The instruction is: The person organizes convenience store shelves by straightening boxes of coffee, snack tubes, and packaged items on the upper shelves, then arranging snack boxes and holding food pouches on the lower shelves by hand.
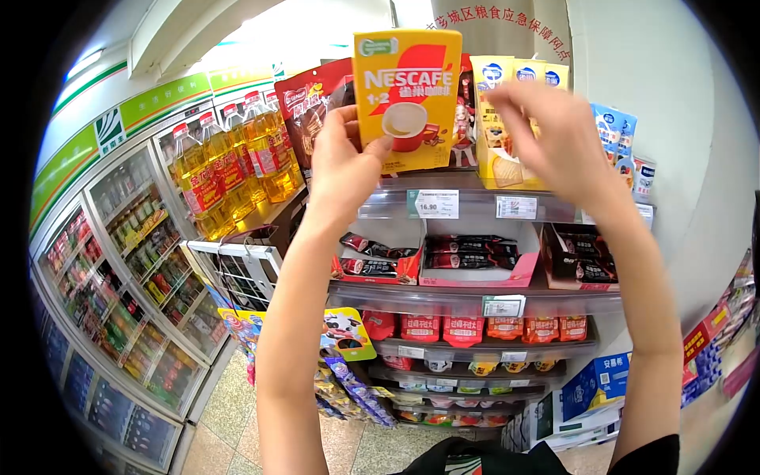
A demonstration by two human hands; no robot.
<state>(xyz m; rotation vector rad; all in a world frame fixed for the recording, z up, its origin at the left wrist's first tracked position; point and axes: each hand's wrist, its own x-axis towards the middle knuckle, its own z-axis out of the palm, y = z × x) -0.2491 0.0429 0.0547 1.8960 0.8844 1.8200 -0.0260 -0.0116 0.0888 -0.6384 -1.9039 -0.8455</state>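
Observation:
My left hand (348, 162) is closed on the lower left edge of a yellow Nescafe coffee box (419, 87), its thumb over the front. A red cup is printed on the box, which stands upright above the top shelf. To the right, my right hand (554, 131) is raised, slightly blurred, with bent fingers apart and no item visible in them. It partly covers a yellow display box (495, 150) of tall yellow packets. Behind the coffee box, on the left, is a red snack bag (313, 99).
Price tags (438, 204) line the shelf edge (380, 202). Lower shelves carry open cartons of dark sachets (475, 252) and red packs (463, 328). Oil bottles (206, 174) stand at left, before glass-door coolers (142, 253). A blue carton (598, 384) is low at right.

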